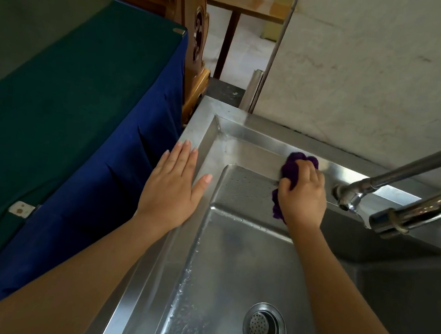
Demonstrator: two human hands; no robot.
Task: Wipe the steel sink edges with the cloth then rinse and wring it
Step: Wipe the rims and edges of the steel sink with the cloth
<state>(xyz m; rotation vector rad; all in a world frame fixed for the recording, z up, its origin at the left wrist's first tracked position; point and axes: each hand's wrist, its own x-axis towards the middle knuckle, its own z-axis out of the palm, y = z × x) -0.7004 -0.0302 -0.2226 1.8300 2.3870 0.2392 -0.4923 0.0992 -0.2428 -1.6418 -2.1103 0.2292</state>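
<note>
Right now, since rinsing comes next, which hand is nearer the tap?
Right. The right hand, gripping the cloth on the back sink ledge, is just left of the tap; the left hand rests flat on the left rim, farther away.

Likely home kitchen area: steel sink (197, 124) w/ drain strainer (262, 327) & metal tap (405, 214) against pale stone wall (384, 62); carved wood furniture (200, 36), cloth-covered bench (55, 87) alongside.
</note>
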